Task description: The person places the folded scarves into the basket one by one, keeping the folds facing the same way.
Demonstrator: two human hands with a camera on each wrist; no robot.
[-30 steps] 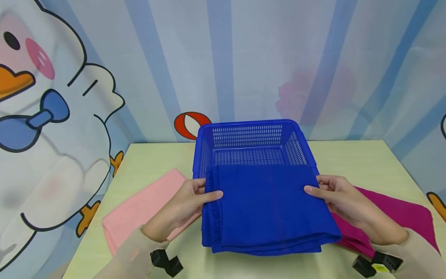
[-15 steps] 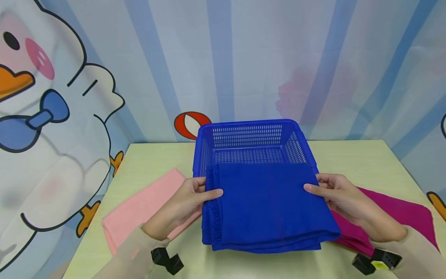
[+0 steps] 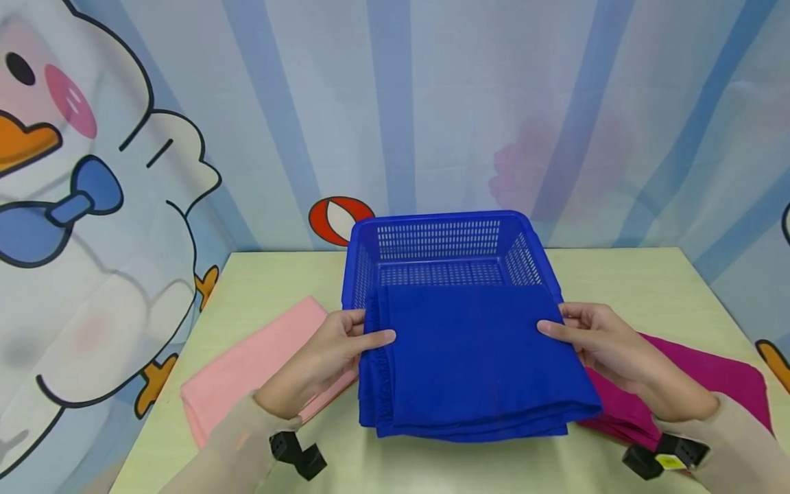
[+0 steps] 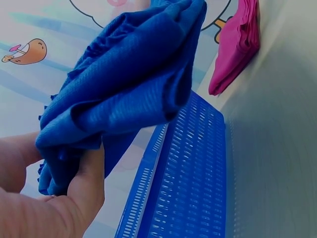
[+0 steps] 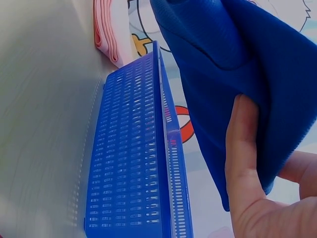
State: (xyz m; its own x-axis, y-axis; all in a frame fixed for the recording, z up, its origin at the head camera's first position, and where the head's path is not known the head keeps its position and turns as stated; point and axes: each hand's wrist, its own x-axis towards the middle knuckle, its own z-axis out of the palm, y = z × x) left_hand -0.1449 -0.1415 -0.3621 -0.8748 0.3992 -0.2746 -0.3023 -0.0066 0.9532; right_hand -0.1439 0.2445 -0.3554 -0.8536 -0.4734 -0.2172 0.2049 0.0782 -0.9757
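Observation:
Both hands hold a folded blue cloth by its left and right edges, in front of the basket. My left hand pinches one edge, thumb on top and fingers behind. On the opposite edge my right hand pinches the same way. Layers of the folded cloth show in the left wrist view, above the table. Behind it stands a blue plastic basket with slotted walls; the cloth hides its near part in the head view. In the right wrist view the basket wall stands apart from the cloth.
A folded pink cloth lies on the table at the left, partly behind the left arm. On the right lies a folded magenta cloth. The pale table ends at a cartoon-printed backdrop.
The blue cloth and both hands have shifted slightly up in the head view, toward the basket. The grip stays the same, and the basket and other cloths have not moved.

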